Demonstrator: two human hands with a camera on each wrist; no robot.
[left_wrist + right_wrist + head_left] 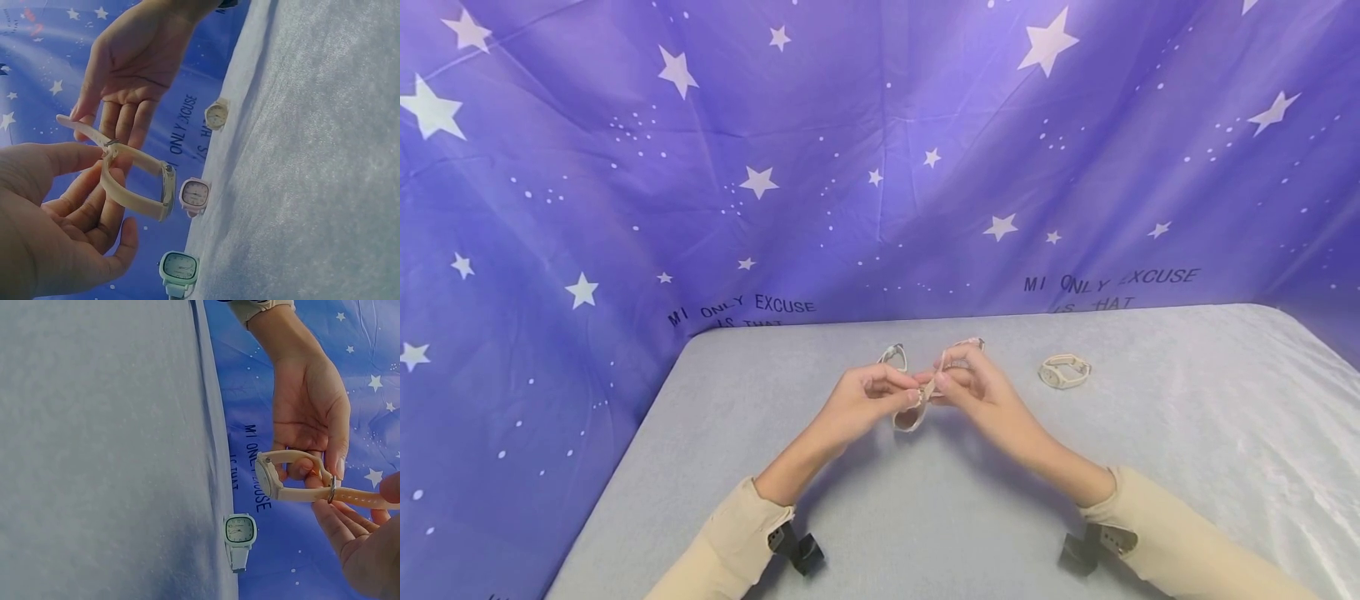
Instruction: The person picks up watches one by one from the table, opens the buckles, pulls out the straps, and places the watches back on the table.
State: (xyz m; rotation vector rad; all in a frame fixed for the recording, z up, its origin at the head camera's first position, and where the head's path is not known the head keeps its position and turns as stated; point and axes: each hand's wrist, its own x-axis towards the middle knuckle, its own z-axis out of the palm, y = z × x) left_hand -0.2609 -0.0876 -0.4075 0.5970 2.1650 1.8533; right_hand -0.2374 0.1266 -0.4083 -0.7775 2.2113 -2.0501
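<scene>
A cream wristwatch (910,419) hangs between both hands, its strap closed into a loop with the case at the lower end. My left hand (861,404) pinches the strap beside the metal buckle (332,489) with thumb and forefinger. The strap's free end, with its row of holes, runs through the buckle, and my right hand (988,396) pinches it near the tip between thumb and fingers. In the left wrist view the watch case (169,190) is seen edge-on.
On the grey cloth-covered table (940,517), a mint green square watch (179,267) and a pink square watch (195,194) stand behind the hands. A cream round watch (1065,372) lies farther right. A purple star-patterned curtain (880,150) hangs along the back edge.
</scene>
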